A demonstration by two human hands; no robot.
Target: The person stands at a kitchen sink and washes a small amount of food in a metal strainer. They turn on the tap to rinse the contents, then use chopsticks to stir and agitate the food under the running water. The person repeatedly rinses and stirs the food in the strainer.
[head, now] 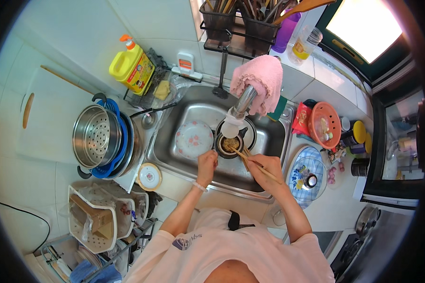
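Note:
My right hand [267,174] is closed around wooden chopsticks [270,173], whose tips reach into a small dark pot [218,146] with a short spout-like handle. Brownish contents [231,143] show inside the pot, under the faucet [246,100]. My left hand [207,165] is at the pot's left side; its curled fingers seem to grip something at the pot's edge, though what exactly cannot be told. A flowered plate [194,139] lies left of the pot in the steel sink [189,100]. Behind the pot a round dish or lid [252,131] shows in part.
At the left stand a steel steamer [96,136] on stacked basins and a yellow detergent bottle [131,69]. A small saucer [149,176] sits by the sink's front left corner. A pink towel [260,79] covers the faucet. To the right are an orange basket [324,125] and a glass lid [310,181].

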